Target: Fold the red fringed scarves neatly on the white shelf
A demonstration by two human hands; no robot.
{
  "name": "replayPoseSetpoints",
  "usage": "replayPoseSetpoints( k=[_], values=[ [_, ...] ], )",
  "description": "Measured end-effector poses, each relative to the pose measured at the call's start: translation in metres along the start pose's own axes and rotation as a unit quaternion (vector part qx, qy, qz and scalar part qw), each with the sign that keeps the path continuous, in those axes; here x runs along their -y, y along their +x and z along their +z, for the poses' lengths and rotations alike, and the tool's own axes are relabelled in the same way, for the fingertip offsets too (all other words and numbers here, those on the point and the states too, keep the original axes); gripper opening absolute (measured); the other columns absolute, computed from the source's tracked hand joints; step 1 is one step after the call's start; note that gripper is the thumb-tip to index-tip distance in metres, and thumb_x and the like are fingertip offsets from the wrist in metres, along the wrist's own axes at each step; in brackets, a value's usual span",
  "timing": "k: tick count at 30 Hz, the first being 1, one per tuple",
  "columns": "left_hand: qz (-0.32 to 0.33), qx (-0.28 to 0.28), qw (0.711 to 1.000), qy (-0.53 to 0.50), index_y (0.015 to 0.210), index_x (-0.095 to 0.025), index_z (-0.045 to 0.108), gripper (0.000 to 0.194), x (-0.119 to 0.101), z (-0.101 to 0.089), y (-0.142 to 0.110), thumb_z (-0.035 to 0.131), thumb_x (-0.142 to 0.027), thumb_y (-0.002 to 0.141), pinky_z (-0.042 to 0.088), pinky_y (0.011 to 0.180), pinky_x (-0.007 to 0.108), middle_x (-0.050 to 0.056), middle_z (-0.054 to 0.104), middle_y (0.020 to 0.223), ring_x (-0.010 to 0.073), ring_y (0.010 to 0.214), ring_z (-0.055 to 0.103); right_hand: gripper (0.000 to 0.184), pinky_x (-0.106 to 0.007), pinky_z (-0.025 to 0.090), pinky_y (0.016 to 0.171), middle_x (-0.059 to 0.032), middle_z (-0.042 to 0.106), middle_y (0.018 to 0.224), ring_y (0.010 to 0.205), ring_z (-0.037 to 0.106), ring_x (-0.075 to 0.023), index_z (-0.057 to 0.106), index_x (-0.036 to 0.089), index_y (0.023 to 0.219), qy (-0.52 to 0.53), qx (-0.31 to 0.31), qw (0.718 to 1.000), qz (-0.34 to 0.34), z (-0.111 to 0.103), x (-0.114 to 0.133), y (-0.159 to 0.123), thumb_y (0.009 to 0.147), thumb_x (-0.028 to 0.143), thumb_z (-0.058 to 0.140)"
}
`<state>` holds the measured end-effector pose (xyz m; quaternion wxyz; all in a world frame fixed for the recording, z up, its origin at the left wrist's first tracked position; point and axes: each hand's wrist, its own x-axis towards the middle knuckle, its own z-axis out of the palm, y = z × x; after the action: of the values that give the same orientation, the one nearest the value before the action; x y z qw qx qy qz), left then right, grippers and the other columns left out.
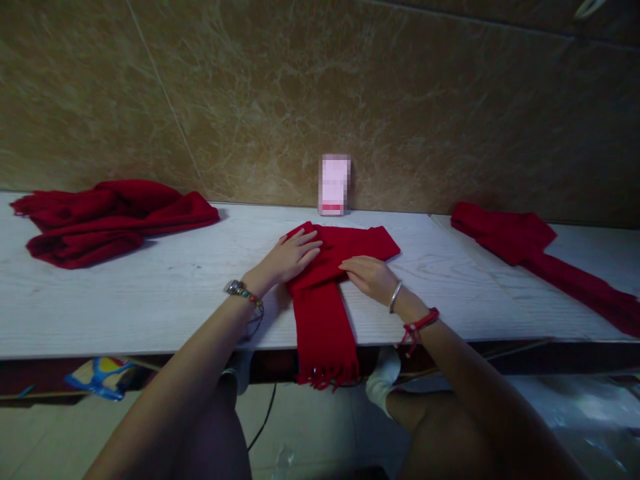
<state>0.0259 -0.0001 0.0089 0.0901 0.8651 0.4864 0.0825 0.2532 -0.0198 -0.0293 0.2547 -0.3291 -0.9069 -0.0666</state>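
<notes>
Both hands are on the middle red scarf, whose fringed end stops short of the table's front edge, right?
No: the head view shows the fringed end hanging past the table's front edge. The left hand and right hand are on the middle scarf.

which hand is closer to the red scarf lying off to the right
Right. The right hand is at the near edge of the middle scarf, left of the far-right scarf. The left hand lies on the middle scarf, farther left.
</notes>
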Motion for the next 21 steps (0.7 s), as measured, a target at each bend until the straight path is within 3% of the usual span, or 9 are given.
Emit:
replayPoseSetpoints(
  k=[3,5,9,11,14,18,21],
  values=[
    [-0.048,0.04,0.998,0.01,0.138,-0.029,0.037,0.048,0.007,0.004,0.011,0.025,-0.042,0.094,0.014,0.104,0.066,0.004,0.024,0.151,0.032,0.14,0.011,0.026,-0.037,0.051,0.09,-0.0107,0.069,0.106,0.102,0.062,-0.0193,0.067,0.018,0.099,0.013,0.046,0.999,0.022,0.0,0.001,-0.001,0.086,0.019,0.045],
    [-0.071,0.034,0.997,0.01,0.14,-0.028,0.034,0.05,0.008,0.007,0.009,0.027,-0.044,0.093,0.014,0.1,0.07,0.006,0.021,0.152,0.0359,0.139,0.01,0.028,-0.04,0.046,0.097,-0.0107,0.065,0.115,0.111,0.057,-0.0199,0.065,0.019,0.105,0.016,0.083,0.995,0.046,-0.001,0.003,0.0,0.087,0.024,0.044],
    [-0.056,0.008,0.998,0.025,0.14,-0.024,0.036,0.055,0.001,0.007,-0.004,0.031,-0.048,0.091,0.008,0.102,0.07,0.01,0.018,0.152,0.0389,0.138,0.008,0.044,-0.056,0.026,0.107,-0.0082,0.042,0.143,0.135,0.031,-0.0257,0.048,0.024,0.132,-0.016,0.119,0.985,0.127,-0.003,0.009,0.005,0.09,0.036,0.04],
    [-0.03,0.04,0.999,0.017,0.141,-0.022,0.032,0.062,-0.004,0.005,-0.008,0.036,-0.053,0.088,0.009,0.103,0.068,0.011,0.016,0.152,0.039,0.138,0.006,0.049,-0.061,0.022,0.105,-0.0064,0.032,0.149,0.137,0.023,-0.0286,0.038,0.028,0.138,-0.031,0.167,0.973,0.156,-0.003,0.011,0.007,0.091,0.04,0.037],
    [-0.029,0.112,0.993,-0.009,0.145,-0.022,0.021,0.077,-0.009,0.004,-0.01,0.042,-0.061,0.082,0.013,0.103,0.067,0.013,0.01,0.153,0.0401,0.138,0.001,0.051,-0.061,0.021,0.105,-0.0066,0.028,0.15,0.138,0.021,-0.0291,0.033,0.029,0.141,-0.042,0.224,0.961,0.154,0.001,0.011,0.008,0.092,0.042,0.032],
    [-0.037,0.112,0.993,-0.023,0.146,-0.025,0.018,0.086,-0.008,0.003,-0.013,0.049,-0.065,0.076,0.012,0.103,0.066,0.013,0.005,0.153,0.0401,0.138,-0.001,0.048,-0.059,0.021,0.106,-0.0055,0.032,0.148,0.138,0.023,-0.0263,0.037,0.03,0.139,-0.033,0.2,0.967,0.157,0.005,0.008,0.003,0.093,0.041,0.03],
    [-0.058,0.053,0.994,-0.076,0.145,-0.024,0.021,0.074,0.003,0.003,-0.015,0.039,-0.06,0.083,0.015,0.104,0.064,0.013,0.003,0.154,0.0367,0.139,0.0,0.044,-0.056,0.02,0.108,-0.0065,0.042,0.143,0.135,0.029,-0.0243,0.048,0.026,0.132,0.004,0.095,0.976,0.194,0.0,-0.006,-0.003,0.091,0.037,0.033]
  ],
)
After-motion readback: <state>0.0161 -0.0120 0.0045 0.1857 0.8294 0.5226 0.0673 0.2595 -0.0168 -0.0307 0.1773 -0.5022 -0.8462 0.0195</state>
